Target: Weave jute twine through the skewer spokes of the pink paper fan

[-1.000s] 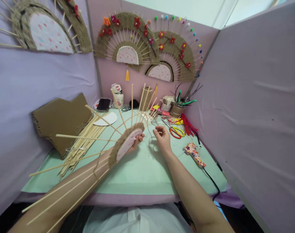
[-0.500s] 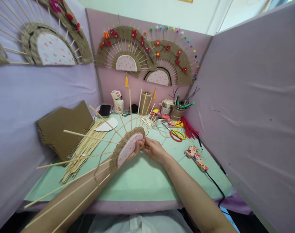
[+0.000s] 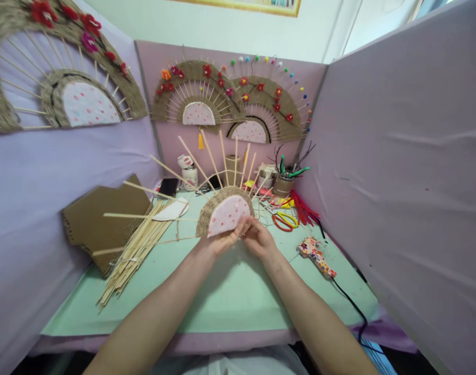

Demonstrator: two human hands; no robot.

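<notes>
Above the table I hold up a half-round fan [image 3: 229,214], with a pink-dotted white centre, a woven twine band [image 3: 208,211] and bare wooden sticks [image 3: 212,159] spreading outward. My left hand [image 3: 227,240] grips its lower edge, thumb on the front near the right corner; the fingers behind it are partly hidden. Close against the left one, my right hand [image 3: 260,238] has its fingers closed at that same corner. Whether it also pinches a strand of twine I cannot tell. A loose length of twine [image 3: 178,229] hangs around the sticks on the left.
On the table lie a bundle of sticks [image 3: 134,250], cardboard [image 3: 100,224], a white paper piece [image 3: 171,210], scissors [image 3: 284,221] and a flower-patterned glue gun [image 3: 316,256] with a black cord. Cans, a twine spool [image 3: 232,163] and pliers [image 3: 296,171] stand behind. Finished fans [image 3: 198,94] hang on the partitions.
The fan has turned from a steep tilt to more level, its sticks now pointing mostly upward. Both hands moved slightly right with it, still together at its lower right corner. The view tipped up.
</notes>
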